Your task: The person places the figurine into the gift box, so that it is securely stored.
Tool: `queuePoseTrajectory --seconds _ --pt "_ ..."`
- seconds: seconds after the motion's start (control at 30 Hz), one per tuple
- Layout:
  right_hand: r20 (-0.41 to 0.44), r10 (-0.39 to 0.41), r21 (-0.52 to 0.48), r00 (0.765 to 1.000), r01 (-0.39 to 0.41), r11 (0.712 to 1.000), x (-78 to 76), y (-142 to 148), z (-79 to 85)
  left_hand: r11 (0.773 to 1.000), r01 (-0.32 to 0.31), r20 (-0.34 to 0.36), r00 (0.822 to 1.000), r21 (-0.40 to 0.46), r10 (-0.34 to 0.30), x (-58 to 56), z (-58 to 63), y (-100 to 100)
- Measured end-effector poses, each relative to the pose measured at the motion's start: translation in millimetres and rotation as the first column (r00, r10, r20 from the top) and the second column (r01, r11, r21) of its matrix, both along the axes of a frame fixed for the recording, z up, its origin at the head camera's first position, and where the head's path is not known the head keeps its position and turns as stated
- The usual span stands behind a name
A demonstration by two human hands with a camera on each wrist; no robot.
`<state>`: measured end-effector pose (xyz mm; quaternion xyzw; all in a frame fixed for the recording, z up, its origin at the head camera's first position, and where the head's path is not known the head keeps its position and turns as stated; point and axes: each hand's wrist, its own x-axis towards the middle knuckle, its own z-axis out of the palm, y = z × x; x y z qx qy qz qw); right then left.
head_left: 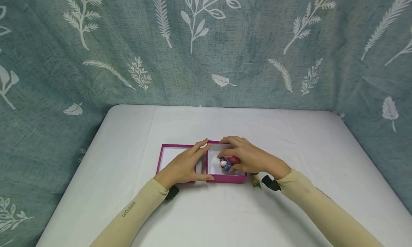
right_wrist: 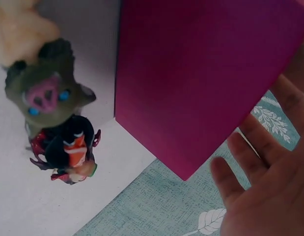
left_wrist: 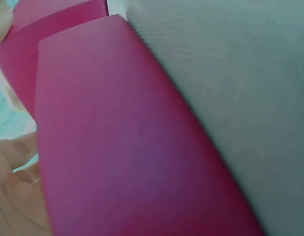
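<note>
The box (head_left: 226, 179) is magenta outside, the tablecloth (head_left: 225, 214) white, the curtain (head_left: 241, 43) teal, leaf-patterned in white.

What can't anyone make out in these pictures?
Head view: the reddish figure in the right-hand box, partly covered by the right hand.
Head view: the small figure beside that box, too small for detail.
Left wrist view: the inside of the nearer box, hidden by its wall.
Right wrist view: the pale shape, blurred, cut off by the picture's edge.

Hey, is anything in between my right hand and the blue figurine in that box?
No lid or wall: your right hand reaches into the open box from above. Only a reddish shape, beside the blue figurine and partly under the hand, lies toward the palm.
</note>
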<state>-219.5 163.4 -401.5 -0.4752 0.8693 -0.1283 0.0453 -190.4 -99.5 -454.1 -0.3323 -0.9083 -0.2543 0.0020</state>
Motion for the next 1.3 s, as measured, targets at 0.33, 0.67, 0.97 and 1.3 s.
queuePoseTrajectory --seconds 0.33,0.67,0.97,1.3 --pt "-0.011 -0.005 0.021 1.000 0.005 1.000 -1.2 1.8 -0.6 1.000 -0.003 -0.011 1.000 -0.002 0.003 0.0 -0.2 0.8" --pt "0.016 0.001 0.021 1.000 -0.001 1.000 -1.6 4.8 -0.3 1.000 -0.002 -0.030 1.000 0.000 0.002 0.6 0.0 0.8" --pt "0.020 0.041 0.019 0.999 -0.041 0.999 -1.2 6.3 -2.9 1.000 -0.007 -0.029 1.000 -0.011 0.007 0.9 0.3 0.8" --pt "0.189 0.007 0.042 0.982 -0.015 0.999 -6.4 9.2 0.5 1.000 -0.008 -0.034 0.999 -0.010 0.007 1.2 0.9 0.6"
